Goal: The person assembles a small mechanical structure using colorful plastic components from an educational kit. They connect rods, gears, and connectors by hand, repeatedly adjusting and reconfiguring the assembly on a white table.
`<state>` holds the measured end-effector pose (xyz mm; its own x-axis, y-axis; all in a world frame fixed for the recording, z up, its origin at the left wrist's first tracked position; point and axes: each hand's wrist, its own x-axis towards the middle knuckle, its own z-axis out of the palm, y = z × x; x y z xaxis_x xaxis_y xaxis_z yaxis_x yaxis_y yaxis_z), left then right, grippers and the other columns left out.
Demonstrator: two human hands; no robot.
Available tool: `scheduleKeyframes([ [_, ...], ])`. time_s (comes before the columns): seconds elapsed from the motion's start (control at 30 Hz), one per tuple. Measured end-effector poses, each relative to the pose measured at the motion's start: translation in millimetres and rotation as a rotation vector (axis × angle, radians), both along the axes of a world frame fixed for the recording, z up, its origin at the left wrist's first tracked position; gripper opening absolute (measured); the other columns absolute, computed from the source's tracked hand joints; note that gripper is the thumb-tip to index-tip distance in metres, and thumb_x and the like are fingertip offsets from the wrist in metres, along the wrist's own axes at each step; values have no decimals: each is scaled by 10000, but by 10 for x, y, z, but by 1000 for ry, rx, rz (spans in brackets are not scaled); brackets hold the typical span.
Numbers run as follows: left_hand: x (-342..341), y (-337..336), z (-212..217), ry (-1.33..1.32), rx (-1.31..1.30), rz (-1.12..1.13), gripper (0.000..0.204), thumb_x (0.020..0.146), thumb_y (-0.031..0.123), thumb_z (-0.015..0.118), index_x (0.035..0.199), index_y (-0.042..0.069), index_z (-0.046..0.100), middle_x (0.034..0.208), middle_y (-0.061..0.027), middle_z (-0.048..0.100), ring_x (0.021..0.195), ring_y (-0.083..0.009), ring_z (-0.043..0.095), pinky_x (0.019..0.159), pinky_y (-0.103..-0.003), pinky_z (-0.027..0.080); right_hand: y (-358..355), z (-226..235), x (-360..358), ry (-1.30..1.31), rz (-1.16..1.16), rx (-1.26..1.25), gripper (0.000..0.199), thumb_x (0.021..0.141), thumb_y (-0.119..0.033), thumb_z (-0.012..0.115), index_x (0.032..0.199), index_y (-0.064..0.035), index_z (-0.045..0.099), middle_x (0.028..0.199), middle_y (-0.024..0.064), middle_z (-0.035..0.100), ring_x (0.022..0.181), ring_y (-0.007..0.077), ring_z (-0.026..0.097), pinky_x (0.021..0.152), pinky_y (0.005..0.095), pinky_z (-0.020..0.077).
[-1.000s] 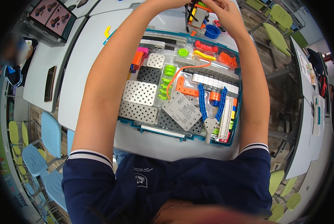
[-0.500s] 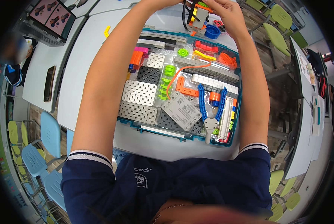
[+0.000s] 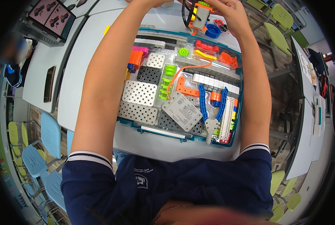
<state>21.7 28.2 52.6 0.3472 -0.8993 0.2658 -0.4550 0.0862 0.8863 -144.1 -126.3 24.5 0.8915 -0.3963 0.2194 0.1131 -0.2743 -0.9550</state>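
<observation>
At the top edge, beyond the parts case, is a built model (image 3: 200, 18) with a grey block, orange and yellow pieces, a green gear and black cables. My right hand (image 3: 229, 10) is closed on its upper right side, the fingertips partly cut off by the picture's edge. My left hand (image 3: 157, 2) lies mostly outside the upper edge, to the left of the model; its fingers are hidden. A blue ring-shaped part (image 3: 213, 31) rests on the table beside the model, with small red and black pieces (image 3: 221, 25) behind it.
Between my forearms lies a teal-rimmed case (image 3: 156, 134) of plastic building parts. On top are a grey flat box (image 3: 182, 111) with an orange cable and blue-handled pliers (image 3: 211, 123). A laptop (image 3: 49, 18), a phone (image 3: 50, 84) and a person (image 3: 15, 56) are at left.
My left hand has drawn left, away from the model and farther out of the picture. The model has tilted and shifted slightly, with my right hand still at it.
</observation>
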Motion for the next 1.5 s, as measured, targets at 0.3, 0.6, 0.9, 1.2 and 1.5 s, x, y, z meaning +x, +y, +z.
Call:
scheduleKeyframes([
  [0.3,300,185,42,92,-27,72,349,974,315,737,968,-32,766,836,-97,752,695,-136,702,631,-257,573,-365,-142,66,-178,-3,119,300,988,-233,700,1019,64,729,839,108,727,722,178,726,646,274,578],
  [0.6,565,260,-189,42,94,104,377,956,364,741,1010,-8,774,877,-84,755,753,-145,701,692,-273,554,-304,-376,217,40,-135,-629,362,927,-367,765,1090,-45,790,912,126,754,793,182,710,718,298,544],
  [0.9,433,169,-264,107,51,98,405,962,373,737,1048,-21,773,922,-75,757,797,-135,694,713,-273,545,-252,-486,339,-76,-69,-389,341,947,-333,751,1088,-23,772,839,59,723,718,124,645,652,288,504],
  [1.2,143,38,-85,-50,-36,-12,299,979,278,729,1013,-15,775,844,-23,736,759,-91,671,638,-244,498,75,-109,98,57,36,-251,445,959,-419,738,1097,4,746,904,34,724,773,90,613,694,251,484],
  [1.5,163,28,-100,-36,-20,-26,287,976,262,738,965,-22,775,813,-33,734,706,-91,665,639,-238,524,87,-238,199,-93,41,-139,353,976,-300,741,1056,43,726,928,55,740,809,94,649,719,247,505],
])
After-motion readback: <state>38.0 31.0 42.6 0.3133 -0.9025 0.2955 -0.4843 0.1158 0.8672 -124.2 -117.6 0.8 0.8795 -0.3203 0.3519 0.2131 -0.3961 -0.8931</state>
